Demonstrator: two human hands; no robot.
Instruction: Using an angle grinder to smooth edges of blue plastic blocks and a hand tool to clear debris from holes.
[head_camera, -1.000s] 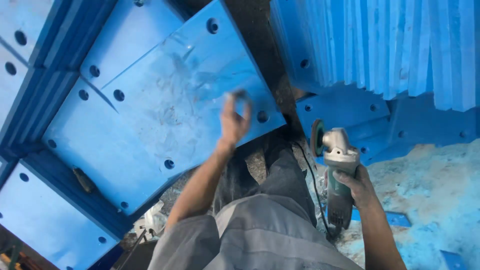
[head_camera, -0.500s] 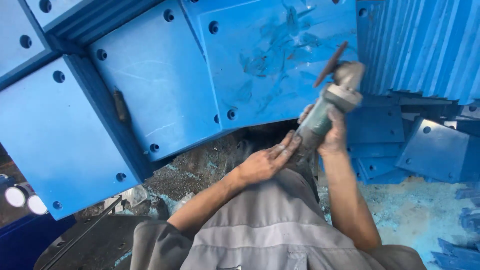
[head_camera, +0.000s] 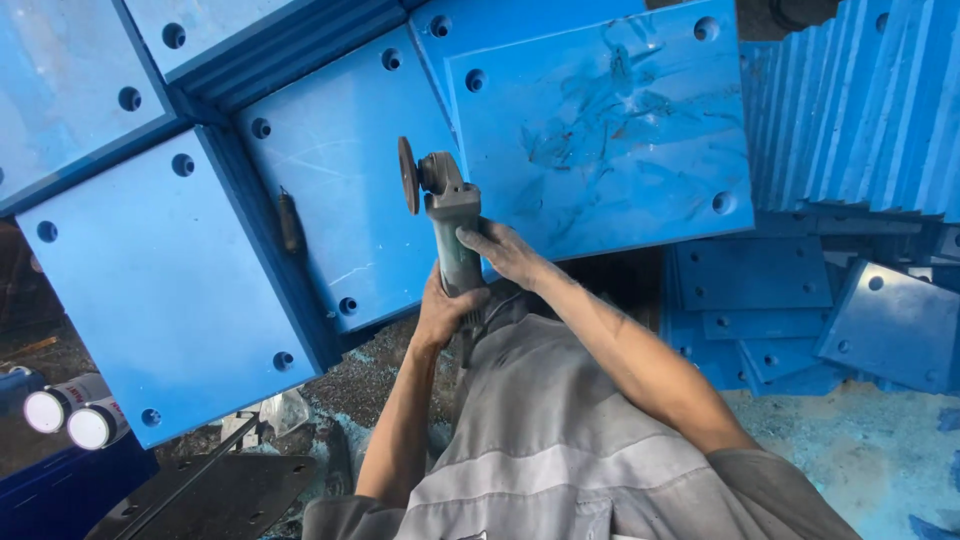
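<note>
both hands now on the angle grinder (head_camera: 447, 225), which half a second ago sat further right with its disc up by the scratched plate; a second ago only the right hand had it, low at the side, while the left reached up to a plate. now the grinder stands upright in the middle of the view, dark disc edge-on at top left, over the seam between two blue plates. left hand (head_camera: 447, 312) wraps the rear of the body from below, fingers curled tight on it; right hand (head_camera: 508, 252) grips higher up, fingers closed round the barrel. scratched blue plate (head_camera: 610, 130) with corner holes lies just right of the disc, smoother blue plate (head_camera: 340, 190) just left. more drilled blue plates stacked right and left, ribbed blue panels (head_camera: 860, 110) top right. ground is dark grit with blue dust and shavings. two white-capped cylinders (head_camera: 70, 415) lower left.
</note>
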